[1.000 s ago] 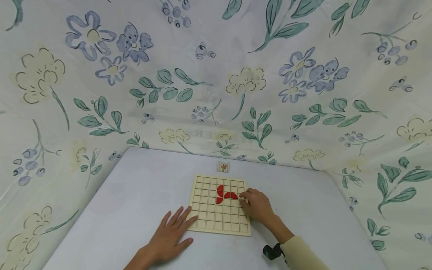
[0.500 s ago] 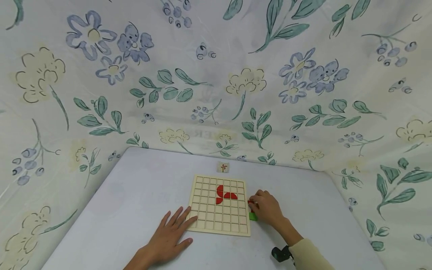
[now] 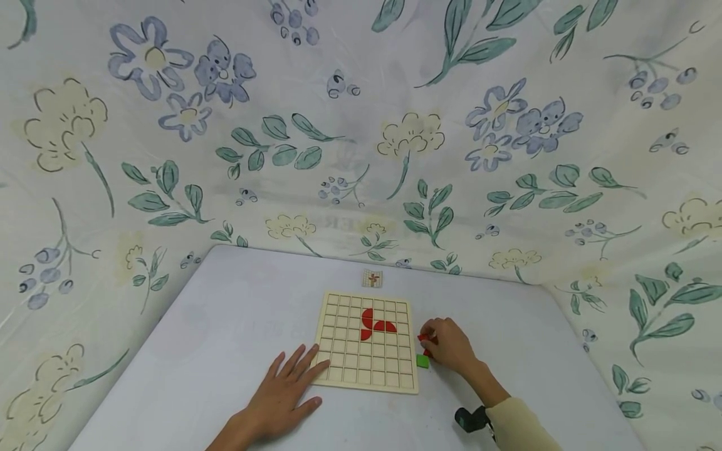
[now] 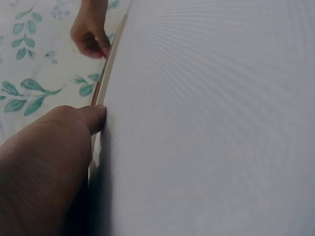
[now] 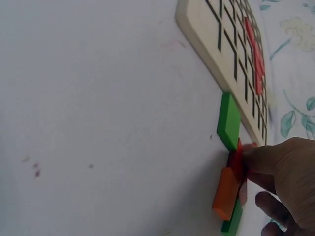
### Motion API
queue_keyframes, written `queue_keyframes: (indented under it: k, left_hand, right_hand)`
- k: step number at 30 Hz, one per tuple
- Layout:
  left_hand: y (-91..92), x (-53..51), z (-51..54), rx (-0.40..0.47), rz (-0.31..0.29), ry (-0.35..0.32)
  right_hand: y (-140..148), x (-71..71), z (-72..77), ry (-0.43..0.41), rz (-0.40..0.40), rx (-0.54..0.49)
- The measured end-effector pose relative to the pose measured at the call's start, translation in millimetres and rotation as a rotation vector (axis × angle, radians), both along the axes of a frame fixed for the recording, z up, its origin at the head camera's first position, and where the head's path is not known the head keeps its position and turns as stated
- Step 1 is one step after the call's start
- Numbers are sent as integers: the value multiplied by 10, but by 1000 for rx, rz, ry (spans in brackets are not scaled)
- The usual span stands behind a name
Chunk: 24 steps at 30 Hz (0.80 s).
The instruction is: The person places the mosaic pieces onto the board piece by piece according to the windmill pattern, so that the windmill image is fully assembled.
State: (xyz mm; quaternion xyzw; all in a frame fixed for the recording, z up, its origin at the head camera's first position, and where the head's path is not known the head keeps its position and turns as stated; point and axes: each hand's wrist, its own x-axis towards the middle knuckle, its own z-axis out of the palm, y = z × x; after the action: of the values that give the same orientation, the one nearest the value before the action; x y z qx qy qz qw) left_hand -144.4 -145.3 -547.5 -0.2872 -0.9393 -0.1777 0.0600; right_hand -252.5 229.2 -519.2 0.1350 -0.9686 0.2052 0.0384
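Note:
A square wooden grid board (image 3: 350, 363) lies on the table with several red curved pieces (image 3: 385, 326) set in its upper middle. The left hand (image 3: 284, 394) rests flat, fingers spread over the board's lower left edge. Right of the board, the right hand (image 3: 448, 344) pinches a red piece (image 5: 238, 162) between thumb and fingers, among loose pieces. A green piece (image 5: 229, 120) touches or nearly touches the board's edge; an orange piece (image 5: 225, 194) and another green piece (image 5: 233, 219) lie nearer the hand in the right wrist view.
A small patterned card (image 3: 372, 279) lies behind the board. A black object (image 3: 471, 419) is at the right wrist, by the sleeve. Floral fabric (image 3: 338, 156) hangs behind and beside the white table (image 3: 242, 294).
The right hand has moved right, off the board's right edge to the loose pieces, and now pinches a red one. The green piece has come into sight. The left hand has stayed still.

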Motion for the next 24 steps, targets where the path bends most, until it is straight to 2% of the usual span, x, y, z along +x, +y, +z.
queue_keyframes:
  k: [3,5,9,13,24]
  left_hand:
    - [0,3,-6,-5,4,-4]
    - [-1,3,-9,-10,4,-2]
    - [0,-1,-9,-5,1,13]
    - [1,-7,-12,9,-6,24]
    - [-8,-19,-41,-2,0,11]
  right_hand:
    - [-21,-1,10,-28,-4,-111]
    - [-41,0,14,-14,9,-177]
    - [-93,-19,31,21,42,-261]
    - [-171,-43,95,-10,62,-360]
    - [-395,-144,226,-112,67,-512]
